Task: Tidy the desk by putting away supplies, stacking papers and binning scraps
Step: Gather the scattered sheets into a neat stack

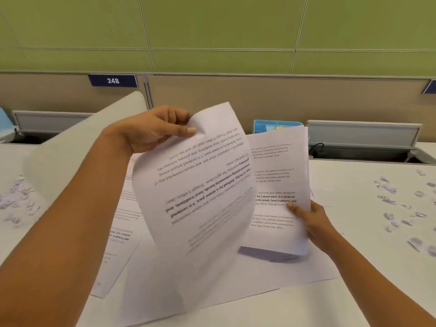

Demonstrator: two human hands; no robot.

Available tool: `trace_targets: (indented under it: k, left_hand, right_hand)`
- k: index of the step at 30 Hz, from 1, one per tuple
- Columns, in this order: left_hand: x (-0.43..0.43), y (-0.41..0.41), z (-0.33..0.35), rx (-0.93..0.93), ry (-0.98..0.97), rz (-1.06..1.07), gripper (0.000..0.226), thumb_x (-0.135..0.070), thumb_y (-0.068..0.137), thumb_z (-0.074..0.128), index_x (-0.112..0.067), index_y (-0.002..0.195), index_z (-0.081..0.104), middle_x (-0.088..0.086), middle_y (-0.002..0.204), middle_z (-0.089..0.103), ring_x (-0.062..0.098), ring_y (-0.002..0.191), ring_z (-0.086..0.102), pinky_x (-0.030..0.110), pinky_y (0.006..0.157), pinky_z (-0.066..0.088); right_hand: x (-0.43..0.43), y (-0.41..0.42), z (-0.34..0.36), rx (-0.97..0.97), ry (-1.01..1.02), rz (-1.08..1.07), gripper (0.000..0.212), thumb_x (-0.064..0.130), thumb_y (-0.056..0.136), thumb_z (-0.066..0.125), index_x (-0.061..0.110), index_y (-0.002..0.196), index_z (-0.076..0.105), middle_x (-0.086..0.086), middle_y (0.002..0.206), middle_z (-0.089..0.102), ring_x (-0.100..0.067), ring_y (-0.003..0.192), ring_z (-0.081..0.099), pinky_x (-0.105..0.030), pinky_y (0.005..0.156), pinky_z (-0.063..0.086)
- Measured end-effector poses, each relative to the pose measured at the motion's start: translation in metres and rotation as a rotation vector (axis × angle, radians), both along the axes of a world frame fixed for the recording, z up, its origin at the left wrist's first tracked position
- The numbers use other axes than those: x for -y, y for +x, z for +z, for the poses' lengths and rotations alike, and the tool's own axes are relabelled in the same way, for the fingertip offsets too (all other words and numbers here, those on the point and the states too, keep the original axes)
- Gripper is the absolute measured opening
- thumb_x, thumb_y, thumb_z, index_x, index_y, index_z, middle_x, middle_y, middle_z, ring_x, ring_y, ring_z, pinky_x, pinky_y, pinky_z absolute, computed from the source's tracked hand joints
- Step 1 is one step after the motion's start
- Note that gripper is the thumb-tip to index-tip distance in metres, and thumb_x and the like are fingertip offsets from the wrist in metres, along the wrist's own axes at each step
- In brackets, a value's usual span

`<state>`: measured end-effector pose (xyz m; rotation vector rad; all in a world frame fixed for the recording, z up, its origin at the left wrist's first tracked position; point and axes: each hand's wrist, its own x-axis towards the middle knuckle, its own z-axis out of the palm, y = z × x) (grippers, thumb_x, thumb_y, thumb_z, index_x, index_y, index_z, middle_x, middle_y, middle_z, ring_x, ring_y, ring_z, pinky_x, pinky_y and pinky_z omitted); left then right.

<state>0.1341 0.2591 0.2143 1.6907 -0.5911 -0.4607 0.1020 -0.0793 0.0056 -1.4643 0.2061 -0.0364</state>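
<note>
The person's left hand [153, 131] is raised above the white desk [358, 182]. Its thumb and curled fingers pinch the top corner of a single white printed sheet [200, 190], which hangs bowed and tilted with its text upside down to the camera and its lower part blurred. The right hand [313, 220] grips a stack of white printed sheets [278, 175] by its right edge, thumb laid across the front page and fingers hidden behind. It holds the stack upright above the desk, partly behind the single sheet. Beneath both, loose white printed pages [122, 223] lie overlapping on the desktop. Small torn white paper scraps [398, 204] are scattered over the desk to the right, well apart from the stack, and another blurred patch of scraps [16, 201] lies at the far left. A light blue plastic organiser tray [264, 126] stands at the back of the desk behind the stack, and a navy label [113, 80] reading 248 is fixed to the beige partition [236, 97].
</note>
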Motion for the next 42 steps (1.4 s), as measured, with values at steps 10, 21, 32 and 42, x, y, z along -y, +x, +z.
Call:
trace_targets:
  k: [10, 21, 32, 42]
  left_hand:
    - [-0.013, 0.034, -0.084, -0.260, 0.101, 0.281, 0.015, -0.004, 0.086, 0.055, -0.008, 0.093, 0.068, 0.006, 0.082, 0.072, 0.013, 0.066, 0.070, 0.026, 0.063, 0.058]
    - [-0.028, 0.022, -0.102, -0.182, -0.155, 0.738, 0.017, -0.007, 0.093, 0.050, -0.014, 0.083, 0.061, -0.003, 0.066, 0.071, 0.008, 0.057, 0.067, 0.021, 0.052, 0.056]
    - [0.057, -0.011, -0.173, -0.599, -0.602, 1.033, 0.024, 0.008, 0.092, 0.044, -0.004, 0.111, 0.052, 0.012, 0.099, 0.058, 0.016, 0.072, 0.055, 0.020, 0.047, 0.053]
    - [0.103, -0.042, -0.203, -0.526, -0.389, 0.883, 0.040, 0.013, 0.077, 0.065, 0.000, 0.112, 0.052, 0.016, 0.111, 0.064, 0.023, 0.082, 0.065, 0.025, 0.059, 0.059]
  right_hand:
    - [-0.007, -0.008, 0.004, -0.053, 0.066, 0.126, 0.048, 0.031, 0.065, 0.077, 0.008, 0.106, 0.064, -0.007, 0.094, 0.074, -0.021, 0.080, 0.071, -0.030, 0.062, 0.058]
    - [-0.014, -0.005, 0.002, -0.092, 0.267, 0.053, 0.038, 0.027, 0.088, 0.058, 0.008, 0.121, 0.056, -0.002, 0.097, 0.071, -0.013, 0.079, 0.071, -0.027, 0.063, 0.059]
    - [-0.038, -0.006, -0.003, -0.258, 0.350, 0.018, 0.031, 0.026, 0.097, 0.046, 0.007, 0.121, 0.051, -0.009, 0.101, 0.066, -0.023, 0.088, 0.064, -0.032, 0.062, 0.058]
    - [-0.048, -0.010, 0.000, -0.251, 0.219, 0.054, 0.028, 0.013, 0.090, 0.058, 0.010, 0.118, 0.052, -0.009, 0.111, 0.065, -0.024, 0.089, 0.064, -0.036, 0.067, 0.057]
